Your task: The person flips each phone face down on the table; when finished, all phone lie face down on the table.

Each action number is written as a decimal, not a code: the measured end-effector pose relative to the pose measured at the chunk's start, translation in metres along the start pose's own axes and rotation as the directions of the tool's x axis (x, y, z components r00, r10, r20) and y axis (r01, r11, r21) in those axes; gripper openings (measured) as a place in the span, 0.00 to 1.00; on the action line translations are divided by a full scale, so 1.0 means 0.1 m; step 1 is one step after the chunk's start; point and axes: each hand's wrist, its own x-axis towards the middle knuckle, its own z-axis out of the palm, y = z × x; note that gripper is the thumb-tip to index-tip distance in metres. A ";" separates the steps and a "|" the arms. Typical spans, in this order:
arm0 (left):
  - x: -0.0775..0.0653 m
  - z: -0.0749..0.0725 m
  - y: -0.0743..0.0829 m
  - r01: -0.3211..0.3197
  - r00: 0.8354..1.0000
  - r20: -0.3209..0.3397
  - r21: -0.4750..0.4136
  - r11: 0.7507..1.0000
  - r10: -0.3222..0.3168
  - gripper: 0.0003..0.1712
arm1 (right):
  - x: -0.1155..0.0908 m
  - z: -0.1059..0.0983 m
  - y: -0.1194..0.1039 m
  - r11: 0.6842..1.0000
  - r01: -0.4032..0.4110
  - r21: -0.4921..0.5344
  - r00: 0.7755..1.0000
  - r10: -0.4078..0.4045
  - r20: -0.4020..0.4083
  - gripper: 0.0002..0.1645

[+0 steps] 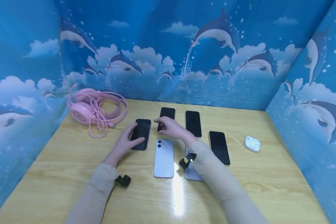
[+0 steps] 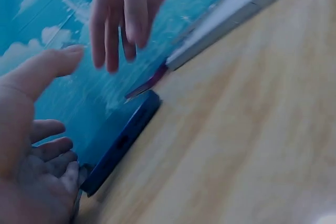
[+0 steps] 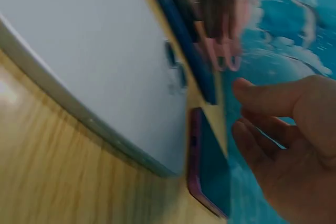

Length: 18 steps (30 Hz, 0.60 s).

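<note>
My left hand (image 1: 125, 140) is at the left edge of a dark-screened smartphone (image 1: 143, 130), thumb and fingers spread apart over it. In the left wrist view its fingertips come close to the phone's side edge (image 2: 126, 140); whether they touch is unclear. Over the near end of another black-screened smartphone (image 1: 168, 112) hovers my right hand (image 1: 173, 128), fingers loosely bent with nothing between them. That phone shows a reddish edge (image 3: 194, 166) in the right wrist view. Just below the right hand, a pale lilac smartphone (image 1: 164, 160) lies back up, its two camera lenses showing.
Pink headphones (image 1: 82, 112) with a coiled cable lie at the back left. Two more black-screened phones (image 1: 193, 123) (image 1: 219, 147) lie to the right. My right forearm partly covers another lilac phone (image 1: 192, 174). A small white earphone case (image 1: 252, 143) sits at far right.
</note>
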 end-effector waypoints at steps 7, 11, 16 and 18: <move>-0.05 -0.02 -0.13 -0.038 0.995 0.095 0.182 0.983 0.021 0.62 | 0.44 0.19 0.03 0.986 -0.035 -0.160 0.998 0.044 0.053 0.35; -0.07 -0.03 -0.13 -0.091 0.988 0.148 0.311 0.946 0.046 0.69 | 0.60 0.21 0.00 0.973 -0.020 -0.229 0.995 0.042 0.093 0.40; -0.04 -0.06 -0.11 -0.119 0.986 0.155 0.350 0.929 0.068 0.69 | 0.71 0.19 -0.05 0.969 -0.005 -0.249 0.989 0.041 0.140 0.40; -0.03 -0.06 -0.10 -0.112 0.987 0.148 0.362 0.925 0.062 0.69 | 0.74 0.18 -0.06 0.968 0.006 -0.252 0.988 0.033 0.150 0.40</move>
